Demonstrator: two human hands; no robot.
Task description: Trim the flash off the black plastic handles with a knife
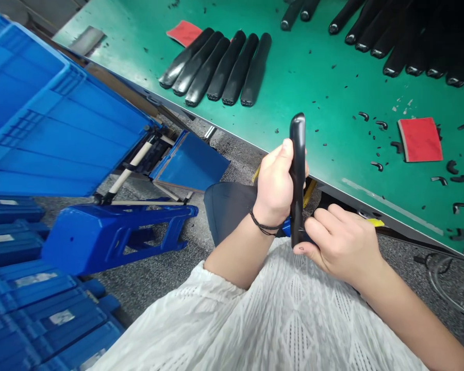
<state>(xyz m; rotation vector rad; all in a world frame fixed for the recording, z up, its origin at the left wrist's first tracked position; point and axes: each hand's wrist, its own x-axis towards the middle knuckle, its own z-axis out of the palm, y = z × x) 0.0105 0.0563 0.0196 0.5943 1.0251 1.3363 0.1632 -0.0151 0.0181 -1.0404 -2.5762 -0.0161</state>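
A long, glossy black plastic handle-shaped piece stands nearly upright in front of my body, close to the table's front edge. My left hand is wrapped round its middle, with the thumb along its side. At the lower end of that piece, my right hand is closed, thumb tip and curled fingers against it. Something small and dark shows between those fingers, too hidden to name. A yellow tip sticks out behind the right knuckles; whether it belongs to something in that hand, I cannot tell.
Several similar black pieces lie in a row on the green tabletop; more fill the back right. Black scraps surround a red pad; another red pad lies left. A blue stool and blue crates stand left.
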